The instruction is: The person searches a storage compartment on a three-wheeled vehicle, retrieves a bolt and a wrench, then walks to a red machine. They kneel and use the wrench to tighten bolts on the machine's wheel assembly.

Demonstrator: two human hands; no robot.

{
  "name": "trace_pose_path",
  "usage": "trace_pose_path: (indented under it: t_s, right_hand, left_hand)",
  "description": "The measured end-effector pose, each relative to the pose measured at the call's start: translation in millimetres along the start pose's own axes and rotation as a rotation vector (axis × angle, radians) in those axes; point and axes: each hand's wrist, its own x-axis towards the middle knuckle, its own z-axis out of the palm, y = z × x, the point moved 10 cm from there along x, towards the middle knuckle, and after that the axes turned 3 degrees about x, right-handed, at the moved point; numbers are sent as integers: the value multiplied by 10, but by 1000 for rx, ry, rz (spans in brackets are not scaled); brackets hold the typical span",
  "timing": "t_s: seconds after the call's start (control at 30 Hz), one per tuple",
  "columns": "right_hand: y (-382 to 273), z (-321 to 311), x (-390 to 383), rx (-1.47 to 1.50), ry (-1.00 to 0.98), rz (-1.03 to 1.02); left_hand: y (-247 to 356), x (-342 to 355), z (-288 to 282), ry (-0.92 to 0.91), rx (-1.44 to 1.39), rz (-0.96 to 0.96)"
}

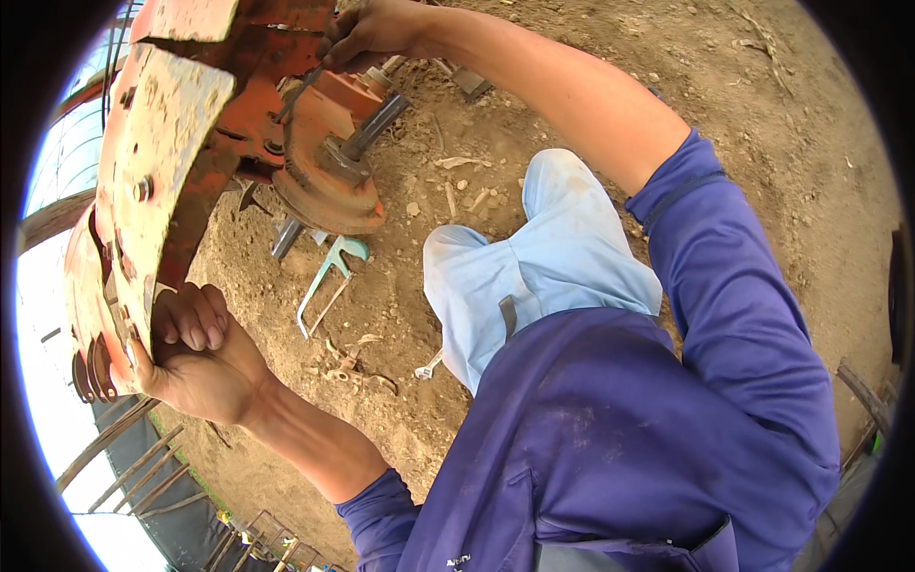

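A worn orange machine with a sheet-metal guard point(143, 162) fills the upper left. My left hand point(205, 367) is closed on the guard's lower edge, with the thumb against the outer face and the fingers curled in. At the top, my right hand point(386, 33) is closed around a thin dark rod point(298, 95), which slants down toward a bolt on the machine's orange body; the rod's kind does not show. Below that lies a rounded orange housing point(329, 186) with a dark metal shaft point(376, 126) sticking out. A bolt head point(143, 189) sits in the guard.
On the dirt ground point(457, 114) beneath the machine lies a hacksaw point(324, 276) with a teal handle. A wrench point(429, 365) rests beside my knees, near dry plant scraps point(353, 367). Wooden poles point(124, 467) and dark sheeting stand at the lower left.
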Motion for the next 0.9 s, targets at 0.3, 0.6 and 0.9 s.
trace_pose_path:
  t_s: [0.3, 0.6, 0.9]
  right_hand:
    - [-210, -377, -286, 152, 139, 50]
    - [-196, -1228, -1765, 293, 436, 28]
    - [626, -340, -2850, 865, 461, 141]
  left_hand:
    - [48, -17, 19, -19, 55, 25]
    - [2, 23, 76, 18, -70, 44]
    - [73, 51, 63, 35, 29, 8]
